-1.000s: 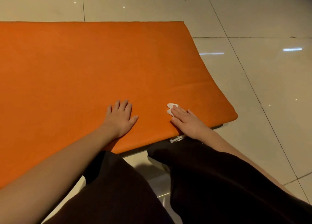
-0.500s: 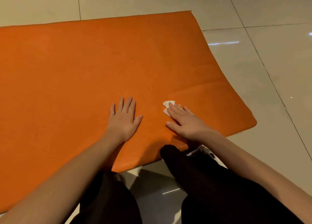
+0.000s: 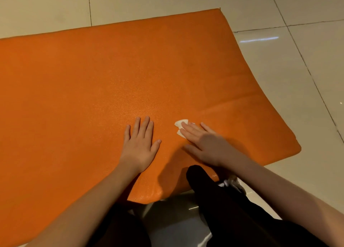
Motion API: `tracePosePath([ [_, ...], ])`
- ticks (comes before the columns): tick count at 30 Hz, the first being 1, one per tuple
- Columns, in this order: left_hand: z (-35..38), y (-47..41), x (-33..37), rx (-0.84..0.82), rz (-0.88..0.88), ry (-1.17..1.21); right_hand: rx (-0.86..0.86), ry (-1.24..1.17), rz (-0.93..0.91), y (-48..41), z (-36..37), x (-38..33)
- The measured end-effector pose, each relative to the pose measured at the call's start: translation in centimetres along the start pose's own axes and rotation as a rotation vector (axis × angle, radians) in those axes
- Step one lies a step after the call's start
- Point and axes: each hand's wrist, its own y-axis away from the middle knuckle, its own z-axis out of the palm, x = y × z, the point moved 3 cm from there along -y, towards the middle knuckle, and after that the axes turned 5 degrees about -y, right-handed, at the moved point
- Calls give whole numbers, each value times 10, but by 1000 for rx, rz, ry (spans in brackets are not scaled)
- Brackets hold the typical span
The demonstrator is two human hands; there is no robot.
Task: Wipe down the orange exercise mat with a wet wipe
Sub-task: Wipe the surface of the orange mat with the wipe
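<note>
Orange exercise mat point(image 3: 93, 97) is laid flat on a pale glossy tiled floor point(image 3: 297, 79) and fills most of the view; left end is cut off by the frame, right end is seen in full. Wet wipe point(image 3: 180, 123) is bunched white on the mat near the front edge, right of centre, pinned under the fingertips of the right hand point(image 3: 206, 144). Fingers are held straight and close together, pressed down on the wipe, not curled round it; only its far-left part is exposed. Left hand point(image 3: 140, 144) is placed palm-down on the mat just beside it, fingers straight and slightly spread, thumb out, nothing held. A shallow crease point(image 3: 232, 101) is seen running toward the mat's right edge. Black trousers point(image 3: 232, 209) are visible below, one knee overlapping the front edge. Small white item point(image 3: 230, 182) by that knee can't be identified.
</note>
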Motion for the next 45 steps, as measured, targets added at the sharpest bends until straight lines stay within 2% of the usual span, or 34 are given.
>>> tracePosePath([
  [5, 1, 0, 0, 16, 0, 12, 95, 0, 218, -37, -11, 24],
  [6, 1, 0, 0, 16, 0, 9, 107, -30, 218, -40, -8, 19],
  [8, 2, 1, 0, 28, 1, 10, 89, -50, 105, -37, -1, 4],
  [11, 2, 0, 0, 43, -4, 11, 33, 26, -14, -32, -6, 9],
  [14, 4, 0, 0, 43, -3, 20, 111, 72, 66, -51, -20, 32],
  [16, 5, -1, -1, 55, 2, 29, 162, 29, 166, -65, -22, 33],
  [18, 8, -1, -2, 60, 7, 17, 179, -44, 186, -71, -18, 21],
  [21, 10, -1, -3, 46, 11, 10, 97, 3, 25, -66, -12, 11],
  [23, 10, -1, -4, 46, 10, 10, 113, 42, -49, -67, -17, 23],
  [26, 10, 0, -4, 55, 9, 14, 212, 108, 67, -82, -30, 45],
  [29, 9, 0, -4, 72, 5, 21, 231, -28, 165, -91, -27, 34],
  [34, -1, -12, -7, 70, 39, 7, 223, -74, 92, -81, -17, 29],
  [39, -17, -67, -18, 60, -166, 65, 117, 43, -100, -73, -21, 48],
  [42, -10, -70, -14, 75, -173, 13, 97, 106, -167, -83, -37, 70],
  [45, -6, -65, -14, 95, -164, 23, 192, 95, 51, -107, -52, 74],
])
